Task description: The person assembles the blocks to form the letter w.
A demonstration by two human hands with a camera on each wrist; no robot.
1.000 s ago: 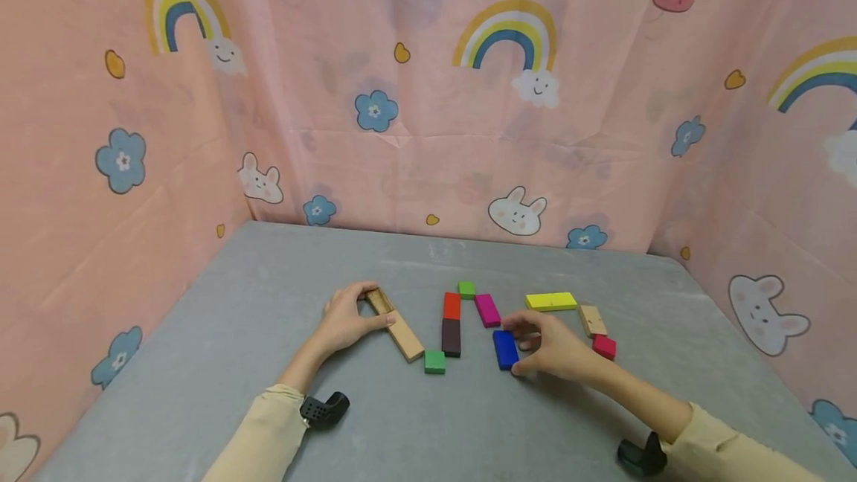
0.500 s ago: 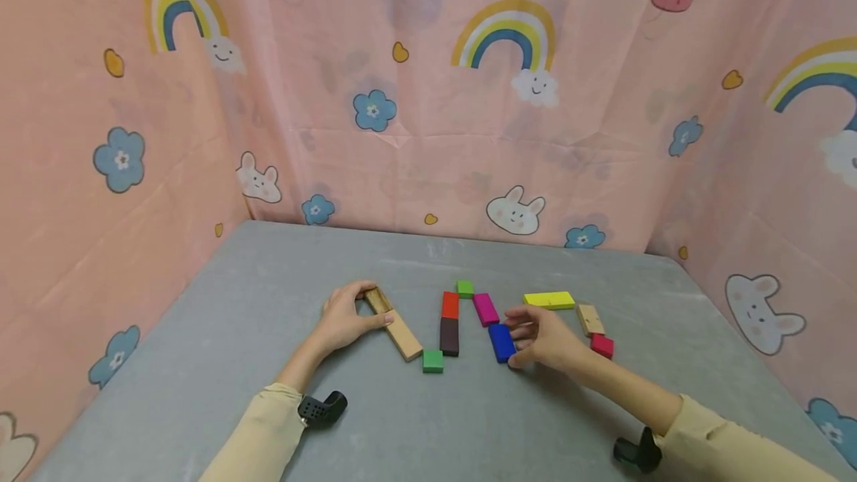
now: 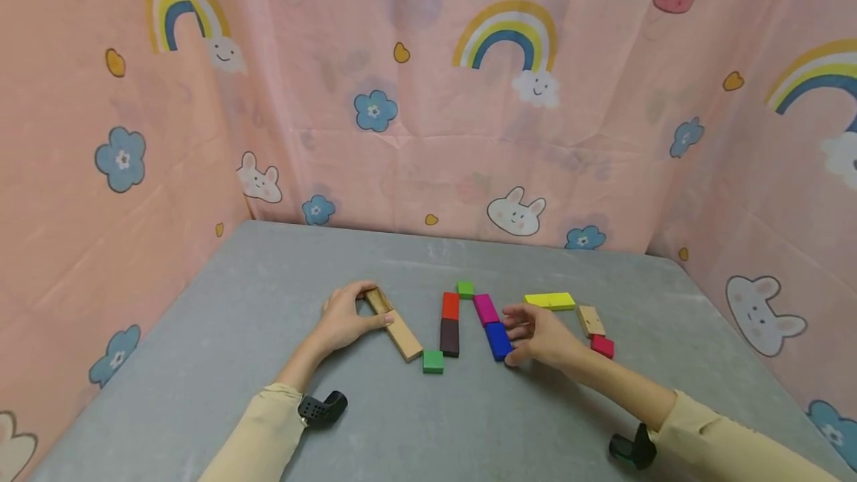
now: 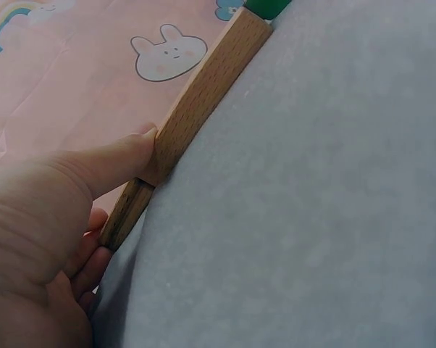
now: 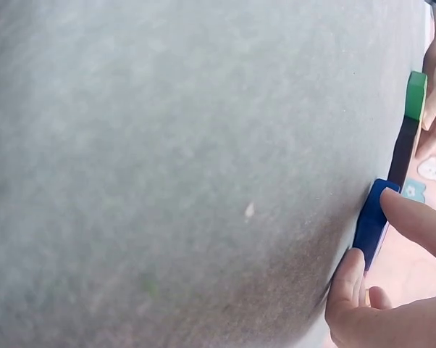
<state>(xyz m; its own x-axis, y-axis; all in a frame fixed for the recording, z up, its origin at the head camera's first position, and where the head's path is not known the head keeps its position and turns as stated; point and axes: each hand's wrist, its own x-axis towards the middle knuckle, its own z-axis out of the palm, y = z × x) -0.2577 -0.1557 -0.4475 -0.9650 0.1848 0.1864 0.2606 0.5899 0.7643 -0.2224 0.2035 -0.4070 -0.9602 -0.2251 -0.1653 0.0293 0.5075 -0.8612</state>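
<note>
My left hand (image 3: 350, 315) holds a brownish wooden block (image 3: 379, 300) and a longer light wooden block (image 3: 405, 336) laid end to end. In the left wrist view the thumb presses the light block (image 4: 203, 101) near their joint, while the fingers curl at the brownish block's far end. My right hand (image 3: 547, 336) pinches a blue block (image 3: 498, 341), its thumb at the near end and a finger farther along, as the right wrist view shows on the blue block (image 5: 371, 221). The blue block's far end meets a magenta block (image 3: 486, 310), both slanting in one line.
A green block (image 3: 433, 362) lies at the light block's near end. Beside it stand a dark brown block (image 3: 450, 338), an orange-red block (image 3: 451, 306) and a lime block (image 3: 465, 289). Rightward lie a yellow block (image 3: 549, 301), a tan block (image 3: 591, 320) and a red block (image 3: 602, 346).
My right hand has slid the blue block away from me and slightly left, closing the gap to the magenta block. The left hand and its wooden blocks stay put.
</note>
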